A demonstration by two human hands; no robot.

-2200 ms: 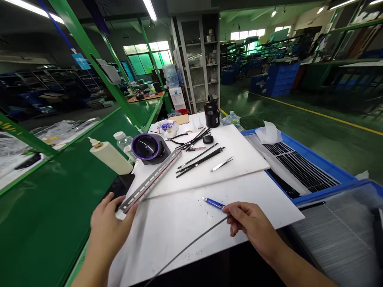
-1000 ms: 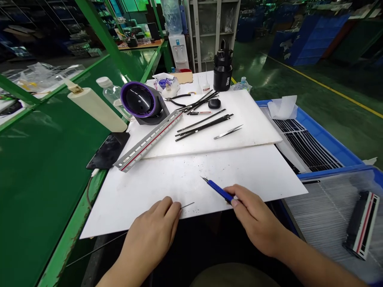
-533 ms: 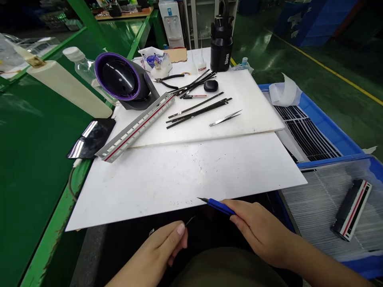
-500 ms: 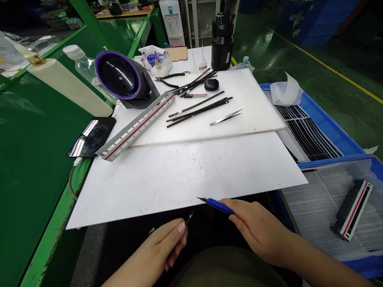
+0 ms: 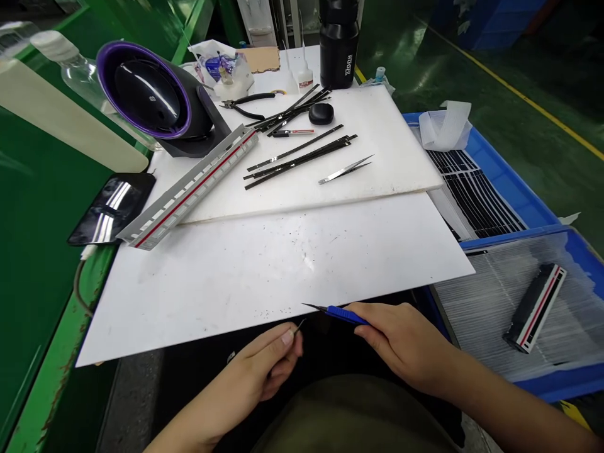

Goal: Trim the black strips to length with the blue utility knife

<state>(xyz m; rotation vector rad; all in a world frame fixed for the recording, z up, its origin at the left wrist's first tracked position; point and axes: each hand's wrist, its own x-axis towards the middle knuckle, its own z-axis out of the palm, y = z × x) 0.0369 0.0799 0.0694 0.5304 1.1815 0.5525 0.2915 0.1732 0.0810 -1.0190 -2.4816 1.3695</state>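
Note:
My right hand grips a blue craft knife, its thin dark blade pointing left just over the front edge of the white sheet. In my left hand, thumb and fingers pinch a small, thin dark strip; most of it is hidden by the fingers. The strip's tip sits just below the blade, apart from it. Beyond the hands, several long black strips lie on a white foam board with a pair of metal tweezers.
A grey slotted rail, phone and purple-rimmed fan stand at left. Pliers, a pen, black case and black bottle are farther back. Blue trays at right hold strips and a black-and-white part.
My view has shifted, so the table items appear farther left and higher. My left hand has risen a little and the strip's tip is nearer the blade. Both grips are unchanged.

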